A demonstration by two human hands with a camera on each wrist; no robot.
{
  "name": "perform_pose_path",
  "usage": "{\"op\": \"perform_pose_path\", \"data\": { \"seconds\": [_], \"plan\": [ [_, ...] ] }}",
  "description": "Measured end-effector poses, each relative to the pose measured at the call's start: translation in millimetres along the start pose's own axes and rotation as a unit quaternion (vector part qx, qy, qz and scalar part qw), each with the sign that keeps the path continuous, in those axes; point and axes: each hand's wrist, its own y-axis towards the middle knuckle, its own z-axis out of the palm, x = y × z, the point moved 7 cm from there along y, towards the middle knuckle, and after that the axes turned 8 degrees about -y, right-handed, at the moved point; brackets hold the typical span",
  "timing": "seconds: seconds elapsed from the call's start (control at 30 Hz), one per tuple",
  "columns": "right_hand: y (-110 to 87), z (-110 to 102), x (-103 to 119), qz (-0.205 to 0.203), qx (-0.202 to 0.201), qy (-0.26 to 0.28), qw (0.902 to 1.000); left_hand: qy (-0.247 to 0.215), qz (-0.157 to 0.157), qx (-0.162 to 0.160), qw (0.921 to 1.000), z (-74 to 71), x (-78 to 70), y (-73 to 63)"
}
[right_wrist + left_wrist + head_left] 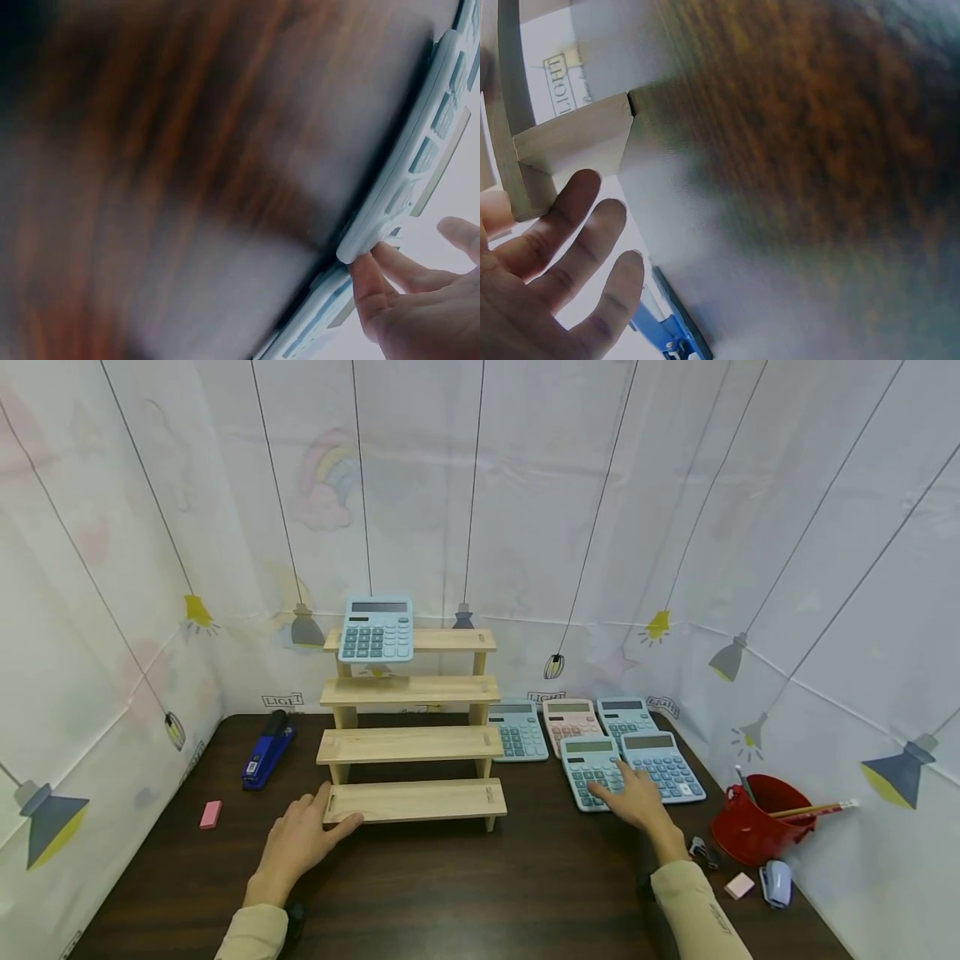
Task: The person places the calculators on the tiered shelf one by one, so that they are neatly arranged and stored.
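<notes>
A four-tier wooden step rack (411,743) stands on the dark table, with a blue calculator (377,639) leaning on its top tier. My left hand (295,843) rests at the left end of the lowest tier (420,802). In the left wrist view, several of its fingers (585,247) extend loosely beside the wooden end. At the right, my right hand (637,797) reaches over a blue calculator (581,768) in the front row. The right wrist view has its fingertips (367,277) touching that calculator's edge, while the thumb stands apart above the keys.
Next to it lies another blue calculator (663,768); behind are a pink one (570,718) and two more blue ones. A red bucket (757,827) with pencils stands far right, near a small stapler (776,883) and eraser (739,886). Left are a blue stapler (267,752) and pink eraser (211,814).
</notes>
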Motion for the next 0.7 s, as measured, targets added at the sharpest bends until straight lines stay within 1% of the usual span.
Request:
{"op": "perform_pose_path", "data": {
  "seconds": [0.17,0.4,0.57,0.7],
  "plan": [
    [3.0,1.2,4.9,0.0,0.009,-0.003,1.0,0.002,0.0,-0.002,1.0,0.2,0.4,0.4],
    [4.9,2.2,11.3,0.014,0.043,-0.026,0.9987,-0.003,0.002,-0.001,1.0,1.3,-2.4,1.1],
    [6.2,9.2,13.5,0.022,0.068,-0.045,0.9964,-0.002,-0.004,-0.003,1.0,-0.4,-0.3,0.5],
    [6.1,14.0,13.7,0.027,0.08,-0.045,0.9954,-0.004,-0.004,-0.002,1.0,1.0,1.5,0.0]
  ]
}}
